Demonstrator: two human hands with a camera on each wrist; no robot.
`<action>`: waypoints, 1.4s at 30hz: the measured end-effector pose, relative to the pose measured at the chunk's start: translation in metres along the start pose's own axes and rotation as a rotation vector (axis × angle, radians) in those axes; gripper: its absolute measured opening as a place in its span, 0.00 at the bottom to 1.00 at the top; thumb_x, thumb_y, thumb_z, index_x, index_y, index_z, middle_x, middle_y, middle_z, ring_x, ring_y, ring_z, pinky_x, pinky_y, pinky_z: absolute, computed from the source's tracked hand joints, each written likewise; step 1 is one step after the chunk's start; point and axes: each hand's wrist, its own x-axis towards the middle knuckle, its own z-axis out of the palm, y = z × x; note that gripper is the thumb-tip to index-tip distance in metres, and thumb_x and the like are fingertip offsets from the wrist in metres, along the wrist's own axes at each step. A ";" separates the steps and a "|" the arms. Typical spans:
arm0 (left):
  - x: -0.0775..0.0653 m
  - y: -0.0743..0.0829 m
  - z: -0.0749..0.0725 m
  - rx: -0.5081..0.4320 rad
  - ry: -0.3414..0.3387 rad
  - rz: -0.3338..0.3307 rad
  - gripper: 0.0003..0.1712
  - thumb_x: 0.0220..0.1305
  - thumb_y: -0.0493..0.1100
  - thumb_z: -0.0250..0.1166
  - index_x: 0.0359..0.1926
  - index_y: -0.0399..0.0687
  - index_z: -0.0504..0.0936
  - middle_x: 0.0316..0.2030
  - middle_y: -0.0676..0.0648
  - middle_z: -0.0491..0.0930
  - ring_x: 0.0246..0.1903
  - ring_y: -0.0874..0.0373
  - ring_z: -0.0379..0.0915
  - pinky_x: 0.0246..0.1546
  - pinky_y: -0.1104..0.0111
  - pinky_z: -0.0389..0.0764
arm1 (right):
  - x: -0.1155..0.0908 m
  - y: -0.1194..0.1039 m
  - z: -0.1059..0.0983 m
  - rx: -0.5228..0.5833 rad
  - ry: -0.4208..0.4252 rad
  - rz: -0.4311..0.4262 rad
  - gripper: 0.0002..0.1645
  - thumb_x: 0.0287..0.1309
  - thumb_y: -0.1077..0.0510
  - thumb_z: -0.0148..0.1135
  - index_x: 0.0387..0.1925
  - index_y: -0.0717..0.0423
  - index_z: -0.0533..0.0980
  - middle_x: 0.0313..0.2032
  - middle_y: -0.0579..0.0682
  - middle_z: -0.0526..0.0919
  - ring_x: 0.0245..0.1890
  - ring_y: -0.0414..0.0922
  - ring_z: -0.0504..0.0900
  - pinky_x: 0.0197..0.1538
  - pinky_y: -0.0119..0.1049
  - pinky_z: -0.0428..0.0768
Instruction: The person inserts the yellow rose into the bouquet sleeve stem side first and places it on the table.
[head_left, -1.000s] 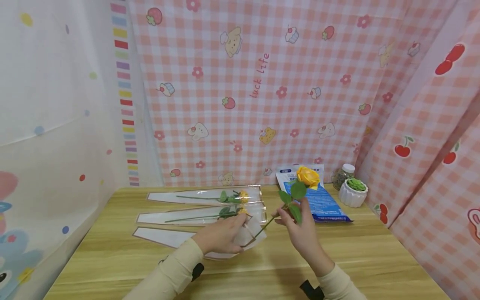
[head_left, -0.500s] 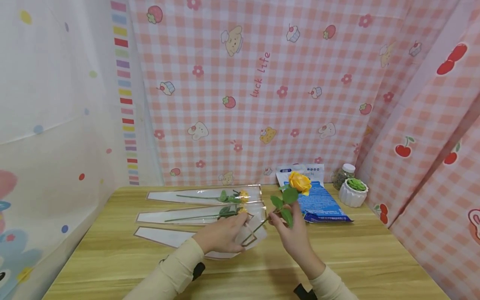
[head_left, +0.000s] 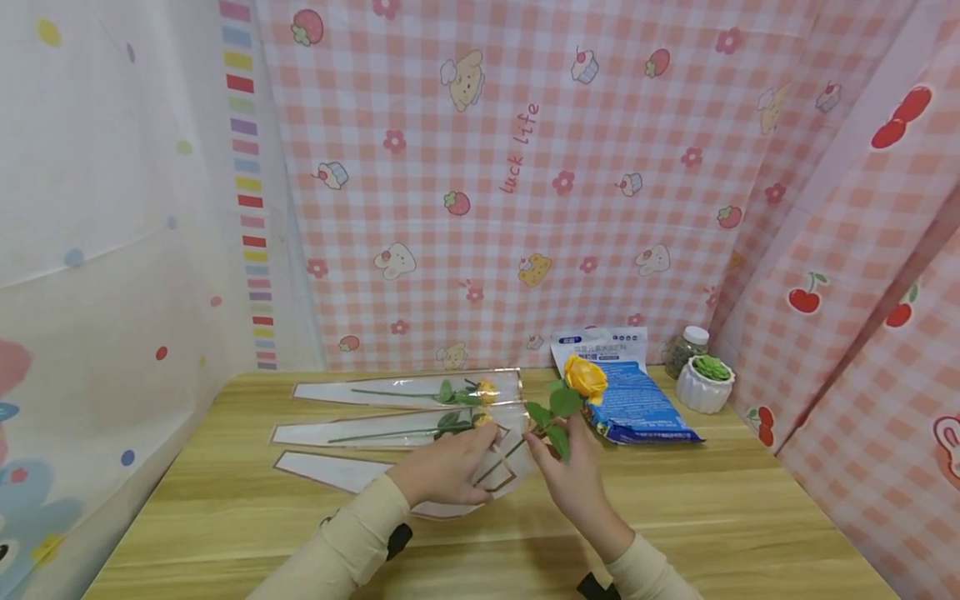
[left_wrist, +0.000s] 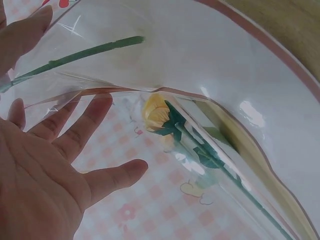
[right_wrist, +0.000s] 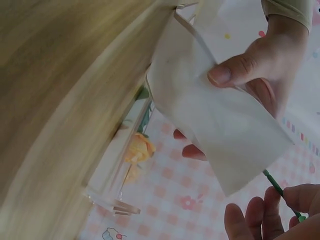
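My left hand (head_left: 442,467) holds a white flower sleeve (head_left: 330,472) with a brown border near its wide mouth. In the right wrist view the thumb lies on the front of the sleeve (right_wrist: 200,110) and the other fingers are behind it. My right hand (head_left: 573,475) pinches the stem of a yellow rose (head_left: 585,379) just below its green leaves. The bloom points up and right, and the stem slants down to the sleeve's mouth. In the left wrist view the green stem (left_wrist: 95,51) overlaps the clear film, its cut end over the white backing.
Two more sleeves, one at the back (head_left: 322,390) and one in the middle (head_left: 307,436), lie flat, each with a yellow rose inside. Behind the right hand lies a blue and white packet (head_left: 645,408). A lidded jar (head_left: 686,350) and a white-potted succulent (head_left: 705,387) stand at the back right.
My right hand has moved left and slightly down with the rose, and its stem now reaches farther over the sleeve's mouth. My left hand stays nearly still on the sleeve.
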 end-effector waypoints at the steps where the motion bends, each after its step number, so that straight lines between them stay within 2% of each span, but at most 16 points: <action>1: 0.000 0.000 -0.001 0.003 0.001 0.000 0.36 0.55 0.53 0.78 0.55 0.49 0.64 0.43 0.51 0.78 0.37 0.65 0.70 0.33 0.67 0.75 | 0.000 0.000 0.001 -0.001 -0.003 0.003 0.29 0.66 0.60 0.67 0.63 0.57 0.65 0.52 0.66 0.81 0.50 0.58 0.83 0.50 0.50 0.84; 5: -0.001 0.002 -0.003 0.006 -0.001 0.002 0.36 0.55 0.53 0.77 0.55 0.49 0.64 0.44 0.50 0.78 0.37 0.64 0.70 0.34 0.66 0.74 | -0.002 0.002 0.004 -0.040 0.000 -0.010 0.27 0.64 0.60 0.68 0.60 0.57 0.67 0.49 0.64 0.84 0.48 0.58 0.84 0.52 0.53 0.82; 10: -0.001 0.004 -0.003 0.020 0.003 0.006 0.35 0.56 0.54 0.77 0.52 0.50 0.64 0.38 0.54 0.75 0.35 0.64 0.69 0.32 0.67 0.73 | -0.004 0.004 0.009 -0.101 0.017 -0.073 0.24 0.61 0.61 0.71 0.56 0.58 0.72 0.44 0.58 0.87 0.49 0.57 0.84 0.56 0.57 0.79; 12: -0.001 0.005 -0.004 0.026 0.004 0.007 0.34 0.56 0.54 0.77 0.51 0.50 0.63 0.36 0.55 0.74 0.34 0.64 0.69 0.31 0.67 0.72 | -0.005 0.004 0.010 -0.122 0.021 -0.087 0.22 0.60 0.62 0.72 0.53 0.59 0.73 0.42 0.56 0.88 0.48 0.56 0.85 0.56 0.55 0.79; 17: -0.001 0.006 -0.004 0.011 0.008 0.008 0.35 0.56 0.54 0.77 0.53 0.50 0.64 0.43 0.50 0.79 0.39 0.64 0.72 0.37 0.65 0.77 | -0.005 0.005 0.010 -0.125 0.020 -0.105 0.19 0.60 0.64 0.71 0.51 0.60 0.74 0.40 0.53 0.87 0.43 0.50 0.85 0.49 0.47 0.83; 19: -0.001 0.005 -0.004 0.008 0.012 0.009 0.36 0.57 0.53 0.76 0.55 0.50 0.64 0.47 0.48 0.79 0.42 0.63 0.73 0.40 0.64 0.79 | -0.004 0.005 0.009 -0.127 0.018 -0.117 0.19 0.61 0.65 0.70 0.51 0.61 0.74 0.40 0.53 0.86 0.41 0.48 0.84 0.47 0.43 0.83; 24: -0.001 0.000 -0.003 0.002 0.039 0.024 0.37 0.58 0.53 0.76 0.57 0.47 0.63 0.48 0.46 0.79 0.39 0.63 0.72 0.39 0.68 0.78 | -0.001 0.004 0.005 -0.141 0.002 -0.154 0.23 0.62 0.65 0.68 0.56 0.63 0.73 0.42 0.55 0.80 0.42 0.48 0.79 0.45 0.40 0.80; 26: -0.001 -0.003 -0.003 -0.002 0.057 0.029 0.37 0.58 0.53 0.76 0.57 0.45 0.63 0.48 0.45 0.78 0.38 0.63 0.72 0.38 0.69 0.78 | 0.000 0.003 0.004 -0.138 -0.017 -0.142 0.25 0.63 0.64 0.68 0.60 0.63 0.72 0.46 0.57 0.79 0.46 0.50 0.78 0.49 0.44 0.80; 31: -0.003 -0.004 -0.007 -0.013 0.096 0.033 0.37 0.59 0.52 0.75 0.59 0.45 0.63 0.51 0.44 0.79 0.42 0.59 0.77 0.42 0.68 0.80 | -0.001 0.000 -0.001 -0.097 -0.073 -0.051 0.27 0.66 0.59 0.66 0.63 0.61 0.71 0.57 0.61 0.76 0.58 0.57 0.76 0.60 0.58 0.75; 34: -0.003 -0.004 -0.008 -0.022 0.111 0.034 0.37 0.59 0.52 0.75 0.60 0.46 0.63 0.51 0.45 0.79 0.44 0.59 0.78 0.44 0.67 0.80 | -0.002 0.000 -0.004 -0.046 -0.098 -0.005 0.25 0.67 0.57 0.65 0.62 0.60 0.72 0.60 0.61 0.75 0.61 0.59 0.74 0.62 0.60 0.72; 37: -0.003 -0.004 -0.009 -0.027 0.119 0.034 0.37 0.60 0.52 0.74 0.60 0.46 0.63 0.50 0.46 0.79 0.45 0.59 0.76 0.45 0.66 0.80 | -0.003 0.003 -0.008 -0.016 -0.115 0.036 0.25 0.68 0.55 0.65 0.63 0.59 0.73 0.60 0.60 0.76 0.61 0.57 0.75 0.63 0.57 0.73; 42: -0.002 -0.006 -0.010 -0.016 0.143 0.052 0.36 0.60 0.51 0.74 0.60 0.43 0.64 0.49 0.46 0.78 0.46 0.59 0.75 0.47 0.65 0.80 | -0.004 0.004 -0.013 0.163 -0.168 0.122 0.26 0.72 0.59 0.58 0.67 0.64 0.69 0.60 0.62 0.78 0.60 0.51 0.76 0.59 0.37 0.76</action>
